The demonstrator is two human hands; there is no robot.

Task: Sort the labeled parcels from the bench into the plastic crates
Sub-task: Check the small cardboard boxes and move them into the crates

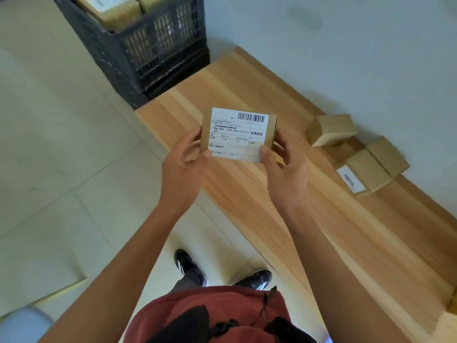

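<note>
We see a long pale wooden bench (284, 194) running along a grey wall (346, 45), above a floor of pale square tiles (49, 144). At the bench's far end stands a black slatted plastic crate (148, 50) holding brown cardboard parcels (111, 11). Toward the wall side of the bench lie a plain brown cardboard box (331, 129) and, nearer us, a pair of brown boxes (373, 167), one bearing a white label. Above the bench's near edge, a small brown cardboard parcel with a white barcode label (238, 134) is held up, label facing us. Our left hand (183, 169) grips its left edge and our right hand (284, 169) its right edge, thumbs pressed on the label's lower corners, fingers curled behind.
</note>
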